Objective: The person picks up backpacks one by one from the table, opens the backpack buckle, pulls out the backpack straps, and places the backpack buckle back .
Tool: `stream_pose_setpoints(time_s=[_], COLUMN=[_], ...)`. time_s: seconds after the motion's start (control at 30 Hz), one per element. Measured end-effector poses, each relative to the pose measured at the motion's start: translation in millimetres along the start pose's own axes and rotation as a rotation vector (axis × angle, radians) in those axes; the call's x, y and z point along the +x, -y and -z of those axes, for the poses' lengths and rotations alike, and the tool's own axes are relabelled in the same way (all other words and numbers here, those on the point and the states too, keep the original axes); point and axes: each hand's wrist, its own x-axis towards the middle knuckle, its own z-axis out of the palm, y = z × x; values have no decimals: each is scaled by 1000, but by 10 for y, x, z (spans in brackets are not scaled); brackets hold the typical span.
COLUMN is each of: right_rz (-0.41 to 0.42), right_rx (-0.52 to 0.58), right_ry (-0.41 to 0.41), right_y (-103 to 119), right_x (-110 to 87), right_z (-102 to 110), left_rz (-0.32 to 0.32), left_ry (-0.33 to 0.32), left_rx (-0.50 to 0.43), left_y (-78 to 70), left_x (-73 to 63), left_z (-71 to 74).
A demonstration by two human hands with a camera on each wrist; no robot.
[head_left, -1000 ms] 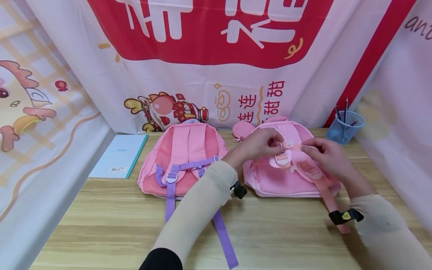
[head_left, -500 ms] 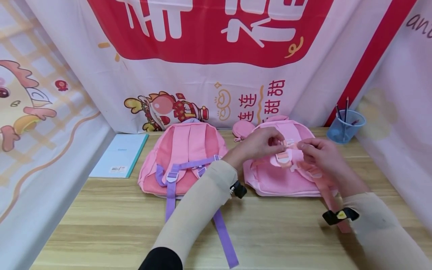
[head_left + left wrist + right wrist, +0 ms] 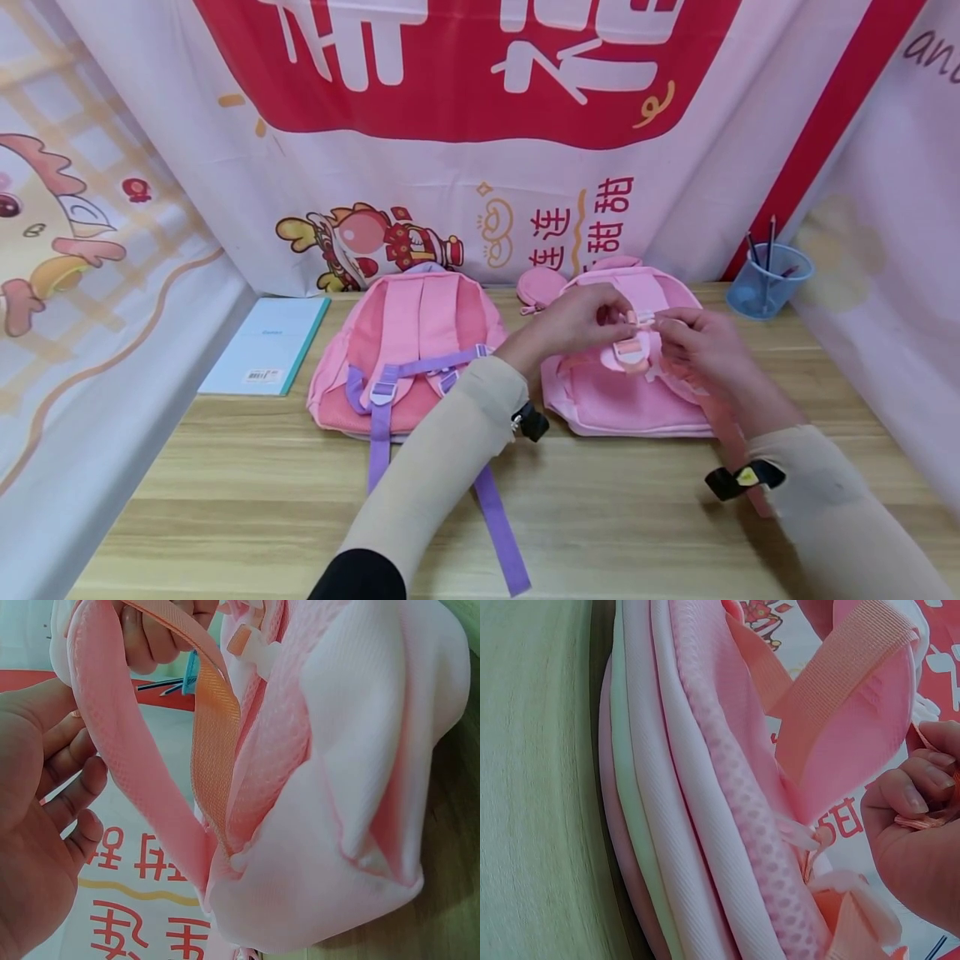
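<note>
The pink backpack (image 3: 637, 412) on the right lies with its shoulder straps upward. Over it, my left hand (image 3: 573, 321) pinches a white buckle (image 3: 642, 317) on the chest strap, beside a padded shoulder strap (image 3: 124, 742). Close by on the right, my right hand (image 3: 705, 343) curls its fingers round a thin orange strap (image 3: 921, 823), its fingertips right at the buckle. A wide orange webbing loop (image 3: 840, 682) and a white plastic adjuster (image 3: 632, 357) hang below the hands. The left thumb is hidden in the left wrist view.
Another pink backpack (image 3: 405, 333) with purple straps (image 3: 501, 529) lies to the left, partly under the left forearm. Further left is a light blue notebook (image 3: 264, 346). A blue pen cup (image 3: 767, 287) stands at the back right, and a round pink pouch (image 3: 540, 289) lies behind the right backpack.
My right hand has moved left with the orange strap, closer to the buckle and my left hand. The left hand stays in place.
</note>
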Motion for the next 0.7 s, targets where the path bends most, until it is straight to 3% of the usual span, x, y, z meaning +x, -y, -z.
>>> stream_pose_setpoints(time_s=[0.23, 0.47, 0.7], right_rz=[-86, 3, 23], right_rx=[58, 10, -52], right_ry=[4, 31, 45], right_y=[24, -39, -46], right_x=[30, 10, -52], right_z=[-34, 87, 186], left_rz=[-10, 5, 14], left_ry=[-9, -22, -18], left_rx=[-2, 1, 2], left_y=[-13, -19, -6], left_x=[-3, -2, 1], left_z=[-14, -15, -21])
